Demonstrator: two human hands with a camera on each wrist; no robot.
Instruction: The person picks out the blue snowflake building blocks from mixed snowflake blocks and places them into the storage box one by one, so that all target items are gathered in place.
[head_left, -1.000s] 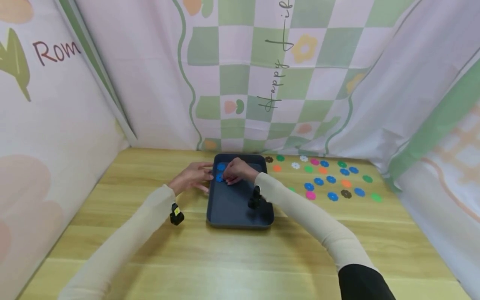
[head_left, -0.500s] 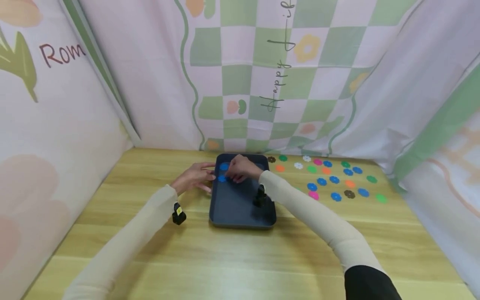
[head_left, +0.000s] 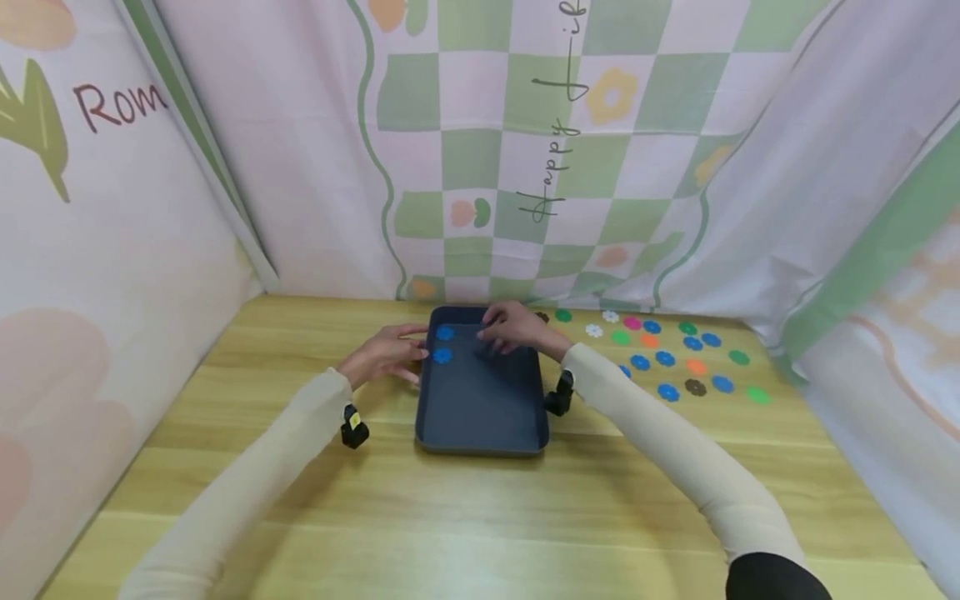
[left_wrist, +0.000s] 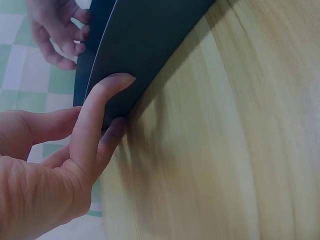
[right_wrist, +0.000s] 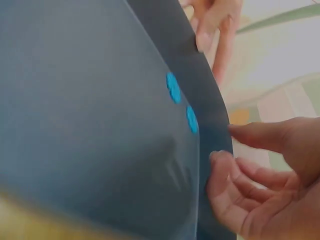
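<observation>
A dark grey rectangular tray lies on the wooden table. Two blue flower-shaped pieces sit inside it, the far blue piece and the near blue piece, one behind the other along the left wall. My left hand rests against the tray's left side; in the left wrist view a bent finger touches the outer wall. Over the tray's far right part hovers my right hand, thumb and fingers apart and loosely bent, with nothing between them. Both blue pieces also show in the right wrist view.
To the right of the tray, several flower-shaped pieces lie scattered in blue, green, orange, pink, white and brown, among them a brown piece and a pink piece. A patterned curtain hangs behind the table.
My right hand has lifted from the near blue piece and moved right and away across the tray, uncovering both blue pieces. My left hand keeps its place at the tray's side.
</observation>
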